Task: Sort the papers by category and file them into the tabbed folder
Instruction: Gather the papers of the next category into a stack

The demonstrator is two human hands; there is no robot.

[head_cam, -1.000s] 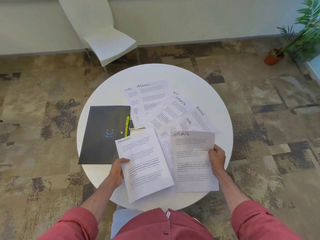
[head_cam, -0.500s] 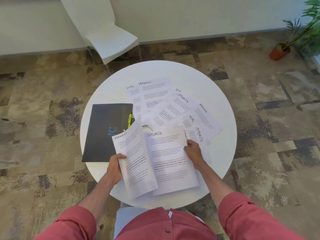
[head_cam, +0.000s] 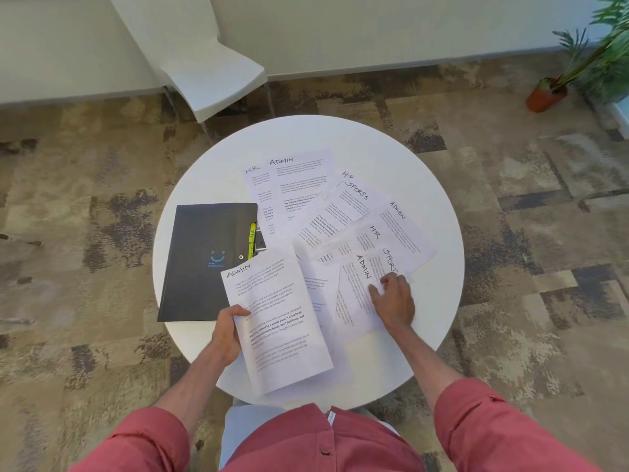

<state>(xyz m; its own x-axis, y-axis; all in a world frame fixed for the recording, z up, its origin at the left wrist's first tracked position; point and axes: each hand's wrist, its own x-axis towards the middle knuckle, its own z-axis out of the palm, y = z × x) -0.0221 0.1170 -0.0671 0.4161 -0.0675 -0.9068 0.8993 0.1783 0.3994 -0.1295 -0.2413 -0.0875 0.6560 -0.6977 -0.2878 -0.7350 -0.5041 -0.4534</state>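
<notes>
My left hand grips the left edge of a printed sheet headed ADMIN, held tilted above the near table edge. Behind it shows a second sheet with its heading hidden. My right hand lies palm down with bent fingers on another ADMIN sheet that rests on the table. The black tabbed folder lies shut at the left, yellow-green tabs poking from its right edge. Several more sheets fan out behind: HR, ADMIN, SPORTS, HR, SPORTS.
Everything sits on a round white table over patterned carpet. A white chair stands beyond the table's far left. A potted plant is at the far right by the wall.
My right hand has let go of the SPORTS sheet it carried leftward and moved right onto the ADMIN sheet on the table. My left hand still holds its ADMIN sheet.
</notes>
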